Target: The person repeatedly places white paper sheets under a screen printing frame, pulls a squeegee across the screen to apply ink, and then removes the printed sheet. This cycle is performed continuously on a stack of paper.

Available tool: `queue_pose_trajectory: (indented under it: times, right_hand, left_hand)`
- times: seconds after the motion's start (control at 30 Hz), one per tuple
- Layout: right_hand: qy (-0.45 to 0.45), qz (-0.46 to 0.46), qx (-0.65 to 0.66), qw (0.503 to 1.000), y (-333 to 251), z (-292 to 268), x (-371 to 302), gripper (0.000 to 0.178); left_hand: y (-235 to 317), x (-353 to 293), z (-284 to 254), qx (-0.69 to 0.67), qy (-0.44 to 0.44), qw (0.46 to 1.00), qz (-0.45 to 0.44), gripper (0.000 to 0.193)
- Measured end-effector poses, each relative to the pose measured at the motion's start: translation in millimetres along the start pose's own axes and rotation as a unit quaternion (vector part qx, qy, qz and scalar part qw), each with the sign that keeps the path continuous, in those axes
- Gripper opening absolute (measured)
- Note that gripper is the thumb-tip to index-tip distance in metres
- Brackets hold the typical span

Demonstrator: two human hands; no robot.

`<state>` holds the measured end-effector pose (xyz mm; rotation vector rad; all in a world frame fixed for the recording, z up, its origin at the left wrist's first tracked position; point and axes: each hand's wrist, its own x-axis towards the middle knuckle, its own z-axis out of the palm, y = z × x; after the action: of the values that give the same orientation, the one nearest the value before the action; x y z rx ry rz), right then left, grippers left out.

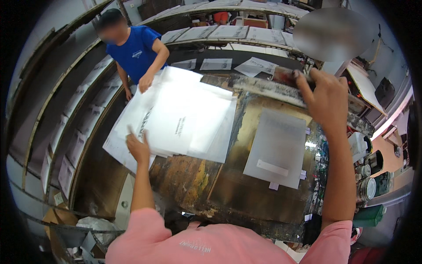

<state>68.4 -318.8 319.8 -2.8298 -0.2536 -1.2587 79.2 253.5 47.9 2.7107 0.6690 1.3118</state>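
Note:
My left hand (139, 148) is at the lower left part of a loose pile of white printed sheets (200, 127), its fingers spread and slightly blurred. My right hand (326, 99) is raised at the far right of the worktable, with its fingers bent over a long ink-stained frame bar (268, 91). Part of that bar is hidden behind the hand. Below it, a greyish-white sheet (277, 145) lies on a brassy board (233, 176). Small tape tabs (274, 186) sit along the sheet's edges, and a pale strip (272, 168) lies near its lower end.
A person in a blue shirt (136, 50) stands across at the left, one hand at the pile's far edge. Racks of printed sheets (74, 149) line the left side, with more shelves (228, 33) behind. Cans (365, 189) and a green container (368, 215) stand at the right.

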Motion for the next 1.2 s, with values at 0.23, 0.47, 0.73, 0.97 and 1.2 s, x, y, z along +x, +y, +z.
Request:
queue_pose_trajectory:
  times: [0.23,0.47,0.73,0.97,1.2]
  right_hand:
    - [0.047,-0.059,-0.048,0.996,21,12,24,0.057]
    - [0.132,-0.090,0.014,0.987,15,22,7,0.058]
    - [-0.171,0.098,-0.033,0.980,-10,-24,49,0.074]
    - [-0.005,-0.018,-0.083,0.996,3,-4,21,0.076]
    - [0.039,-0.013,-0.025,0.999,15,8,36,0.075]
  left_hand:
    - [185,-126,-23,-0.178,-0.406,0.733,0.516,0.122]
    - [347,-234,-79,-0.312,-0.448,0.666,0.507,0.123]
    - [378,-263,-94,-0.352,-0.427,0.645,0.528,0.125]
    - [372,-268,-97,-0.344,-0.433,0.616,0.561,0.123]
    - [362,-229,-107,-0.421,-0.327,0.708,0.463,0.102]
